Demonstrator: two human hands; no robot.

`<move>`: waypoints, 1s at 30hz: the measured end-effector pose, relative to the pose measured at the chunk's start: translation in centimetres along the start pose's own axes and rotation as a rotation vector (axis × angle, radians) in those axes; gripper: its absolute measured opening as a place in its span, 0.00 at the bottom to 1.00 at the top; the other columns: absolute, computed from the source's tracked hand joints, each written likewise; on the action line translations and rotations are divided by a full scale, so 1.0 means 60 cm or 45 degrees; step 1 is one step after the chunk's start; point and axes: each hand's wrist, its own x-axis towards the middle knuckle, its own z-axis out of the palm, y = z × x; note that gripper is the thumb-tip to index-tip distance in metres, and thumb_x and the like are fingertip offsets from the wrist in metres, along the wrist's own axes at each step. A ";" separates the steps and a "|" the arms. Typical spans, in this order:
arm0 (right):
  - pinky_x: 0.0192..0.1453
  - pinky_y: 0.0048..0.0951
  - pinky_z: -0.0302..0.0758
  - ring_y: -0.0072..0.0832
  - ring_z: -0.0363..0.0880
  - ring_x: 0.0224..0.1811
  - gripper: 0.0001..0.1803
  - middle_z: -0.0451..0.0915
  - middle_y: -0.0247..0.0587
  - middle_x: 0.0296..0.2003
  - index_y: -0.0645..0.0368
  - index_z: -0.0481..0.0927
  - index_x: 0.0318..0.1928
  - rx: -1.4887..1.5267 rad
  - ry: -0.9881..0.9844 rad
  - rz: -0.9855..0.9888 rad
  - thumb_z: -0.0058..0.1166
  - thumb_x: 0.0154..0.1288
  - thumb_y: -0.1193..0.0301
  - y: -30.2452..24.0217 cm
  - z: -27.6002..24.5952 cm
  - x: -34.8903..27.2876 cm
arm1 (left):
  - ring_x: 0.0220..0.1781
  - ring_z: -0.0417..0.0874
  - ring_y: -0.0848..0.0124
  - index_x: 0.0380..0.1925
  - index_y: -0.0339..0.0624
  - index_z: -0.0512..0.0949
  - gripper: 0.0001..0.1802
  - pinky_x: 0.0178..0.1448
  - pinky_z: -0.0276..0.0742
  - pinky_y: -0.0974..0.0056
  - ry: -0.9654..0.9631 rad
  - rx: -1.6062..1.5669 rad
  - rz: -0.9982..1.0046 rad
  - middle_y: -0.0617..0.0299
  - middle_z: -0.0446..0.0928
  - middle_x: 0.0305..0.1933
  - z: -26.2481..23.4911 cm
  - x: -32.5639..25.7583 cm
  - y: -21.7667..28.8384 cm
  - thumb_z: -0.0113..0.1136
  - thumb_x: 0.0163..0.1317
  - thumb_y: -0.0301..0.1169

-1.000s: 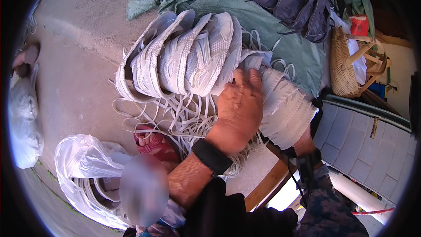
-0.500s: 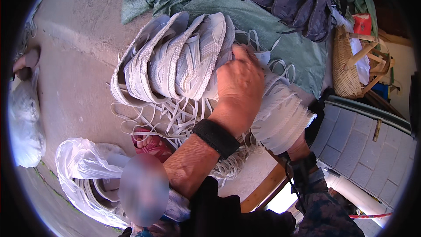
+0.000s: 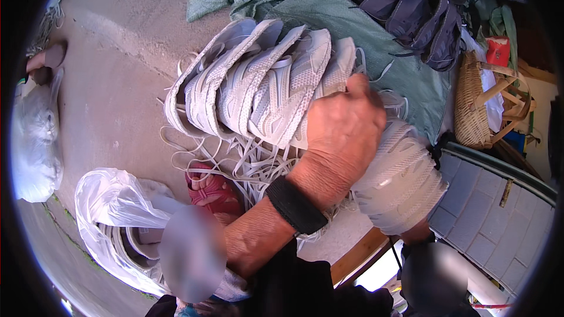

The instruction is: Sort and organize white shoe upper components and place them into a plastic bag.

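A long row of white mesh shoe uppers point(image 3: 235, 97), nested one inside another, lies across the middle with loose laces point(image 3: 258, 161) hanging below. My left hand point(image 3: 346, 126), a black band on its wrist, is closed around the edge of an upper at the row's right part; its fingertips are partly hidden. To its right, a tighter stack of white uppers point(image 3: 399, 182) rests on my right hand point(image 3: 418, 232). That hand grips the stack's lower end from beneath, its fingers covered by the mesh.
Dark shoe uppers point(image 3: 376, 0) line the far edge on a green woven sheet point(image 3: 311, 12). A wicker basket point(image 3: 473, 103) stands at right above grey tiles point(image 3: 476, 188). At lower left is a white plastic bag point(image 3: 111, 194) with more uppers; a foot in a red sandal point(image 3: 214, 191) is nearby.
My left hand has moved right and slightly down, and the upper beside its fingers now stands apart from the row. The stack on my right hand has shifted right and down.
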 end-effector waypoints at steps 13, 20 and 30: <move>0.74 0.42 0.53 0.38 0.57 0.70 0.31 0.57 0.42 0.69 0.53 0.54 0.70 0.150 0.025 0.020 0.31 0.74 0.51 0.014 0.029 0.004 | 0.40 0.74 0.63 0.27 0.42 0.81 0.08 0.43 0.68 0.60 0.141 -0.222 0.103 0.60 0.74 0.33 0.061 -0.037 -0.018 0.55 0.48 0.30; 0.74 0.42 0.53 0.38 0.57 0.70 0.31 0.57 0.42 0.69 0.53 0.54 0.70 0.288 0.102 0.019 0.31 0.74 0.51 0.010 0.019 -0.010 | 0.54 0.68 0.56 0.50 0.33 0.72 0.28 0.56 0.67 0.57 0.212 -0.103 -0.024 0.47 0.67 0.53 0.048 -0.046 -0.022 0.59 0.52 0.39; 0.74 0.42 0.53 0.38 0.57 0.70 0.32 0.57 0.42 0.69 0.53 0.54 0.70 0.480 0.163 0.107 0.32 0.74 0.50 0.020 0.005 0.017 | 0.48 0.78 0.41 0.55 0.26 0.66 0.37 0.55 0.74 0.52 -0.031 -0.708 -0.386 0.32 0.75 0.45 0.078 -0.048 -0.081 0.57 0.61 0.51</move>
